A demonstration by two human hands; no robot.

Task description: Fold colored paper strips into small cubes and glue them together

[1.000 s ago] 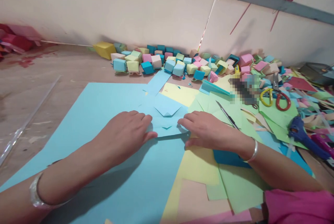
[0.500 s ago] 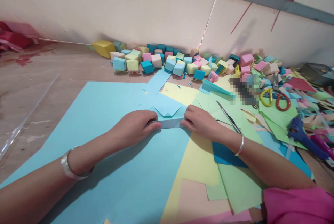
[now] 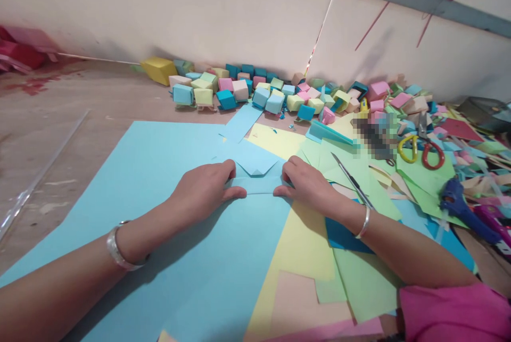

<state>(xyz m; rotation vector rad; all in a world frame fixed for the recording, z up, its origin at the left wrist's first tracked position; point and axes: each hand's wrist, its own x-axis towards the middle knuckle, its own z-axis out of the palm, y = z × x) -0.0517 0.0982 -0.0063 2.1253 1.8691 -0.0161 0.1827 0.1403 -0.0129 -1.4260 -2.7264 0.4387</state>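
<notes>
A light blue paper strip point(image 3: 259, 185) lies flat in front of me, with a crease along its near edge. My left hand point(image 3: 211, 185) is closed around its left end, thumb along the near edge and fingers curled behind. At the right end my right hand point(image 3: 304, 181) grips it the same way. Just beyond the strip is a light blue piece with a pointed, folded tip point(image 3: 256, 161). Beneath all this spreads a large light blue sheet point(image 3: 167, 257). A craft knife point(image 3: 351, 180) rests beside my right forearm.
Several small paper boxes point(image 3: 227, 100) line the wall. To the right lie scissors point(image 3: 423, 145), a blue glue gun point(image 3: 465, 206), green sheets point(image 3: 367, 289) and paper scraps. A yellow sheet point(image 3: 307, 235) sits under my right arm. A clear strip point(image 3: 43, 172) lies at left.
The near edge of the blue strip stood up half a second ago and now lies flatter. Both thumbs have stretched out along it, and my left hand has shifted slightly.
</notes>
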